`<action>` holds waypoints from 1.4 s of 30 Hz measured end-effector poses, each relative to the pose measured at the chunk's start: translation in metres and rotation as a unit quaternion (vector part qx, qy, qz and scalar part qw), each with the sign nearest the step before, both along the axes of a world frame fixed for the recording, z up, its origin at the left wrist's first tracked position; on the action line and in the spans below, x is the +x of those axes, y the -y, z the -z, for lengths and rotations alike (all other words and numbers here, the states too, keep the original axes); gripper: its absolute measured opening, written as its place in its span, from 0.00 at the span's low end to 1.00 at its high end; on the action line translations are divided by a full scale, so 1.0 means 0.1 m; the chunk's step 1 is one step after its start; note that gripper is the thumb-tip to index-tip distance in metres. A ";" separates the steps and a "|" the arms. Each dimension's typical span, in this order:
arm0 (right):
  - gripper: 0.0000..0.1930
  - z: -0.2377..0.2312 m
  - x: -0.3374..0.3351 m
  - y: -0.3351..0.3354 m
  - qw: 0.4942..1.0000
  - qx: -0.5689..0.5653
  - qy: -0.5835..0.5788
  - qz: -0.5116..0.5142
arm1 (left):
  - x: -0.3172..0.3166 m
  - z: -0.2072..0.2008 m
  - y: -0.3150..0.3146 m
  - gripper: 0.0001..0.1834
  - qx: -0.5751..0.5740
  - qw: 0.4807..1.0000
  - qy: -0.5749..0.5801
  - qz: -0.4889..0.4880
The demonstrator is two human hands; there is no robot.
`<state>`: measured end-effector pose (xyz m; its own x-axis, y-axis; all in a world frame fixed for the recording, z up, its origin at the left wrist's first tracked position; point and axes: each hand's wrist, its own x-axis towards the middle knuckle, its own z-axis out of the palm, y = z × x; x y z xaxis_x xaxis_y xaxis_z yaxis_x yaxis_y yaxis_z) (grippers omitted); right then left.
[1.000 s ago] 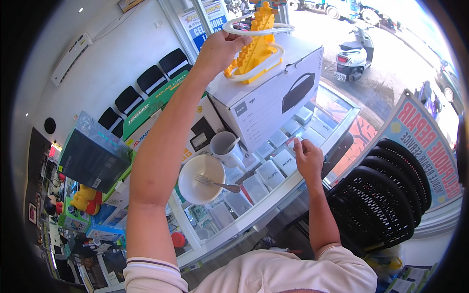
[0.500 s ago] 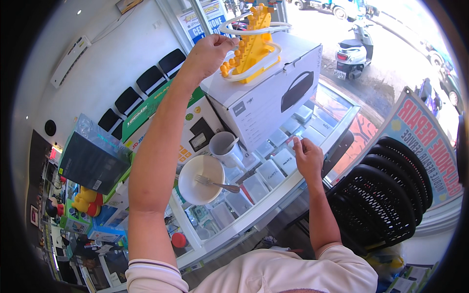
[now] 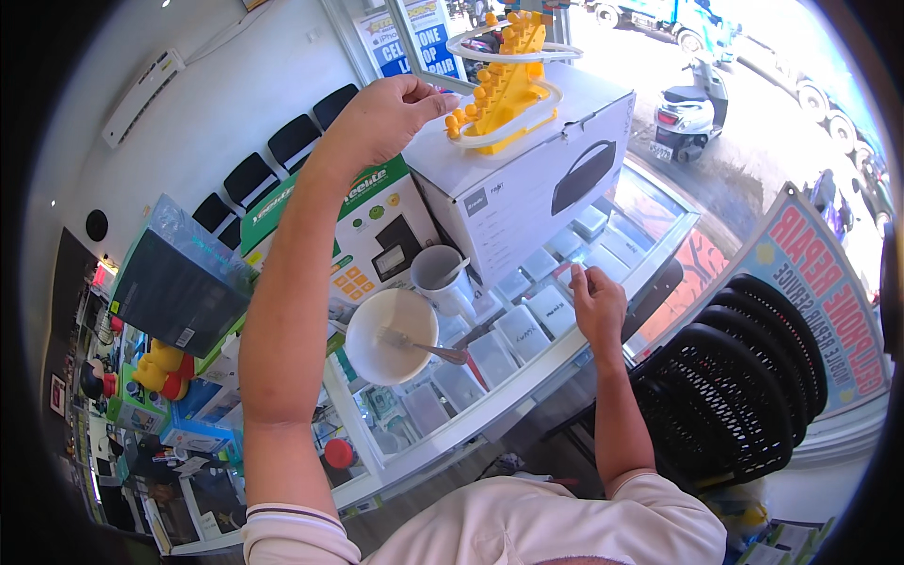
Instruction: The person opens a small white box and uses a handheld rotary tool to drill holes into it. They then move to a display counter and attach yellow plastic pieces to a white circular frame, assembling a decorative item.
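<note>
Using the white speaker box (image 3: 527, 179) as landmark. Yellow toy track (image 3: 504, 89), with white ring rails and small yellow figures on the steps, stands on top of the box.

My left hand (image 3: 386, 118) is raised at the box's upper left corner, fingertips pinched together just beside the lowest white rail; can't tell if there's a piece in the grip or if it's touching the rail.

My right hand (image 3: 595, 303) rests in front of the box on the glass table (image 3: 527, 381), fingers loosely curled, holding nothing I can see.

White bowl (image 3: 389, 335) with a spoon, and a mug (image 3: 443, 275), sit in front-left of the box.

Judgement: toy is light, thin rigid plastic, top-heavy, rails probably flex or snap. I'd take hold at the yellow centre column, not the rings.
</note>
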<state>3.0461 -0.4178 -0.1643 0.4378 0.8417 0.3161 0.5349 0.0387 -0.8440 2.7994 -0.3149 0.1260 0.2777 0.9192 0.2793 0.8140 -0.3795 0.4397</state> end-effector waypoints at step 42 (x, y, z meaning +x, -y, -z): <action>0.23 0.04 -0.01 -0.03 1.000 -0.024 0.014 0.014 | -0.73 0.05 1.18 0.21 0.140 0.985 0.049 -0.086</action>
<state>3.0450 -0.4149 -0.1680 0.4532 0.8436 0.2881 0.5586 -0.0169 -0.8293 2.7267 -0.4325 0.1210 0.0843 0.8336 0.5459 0.8360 -0.3573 0.4164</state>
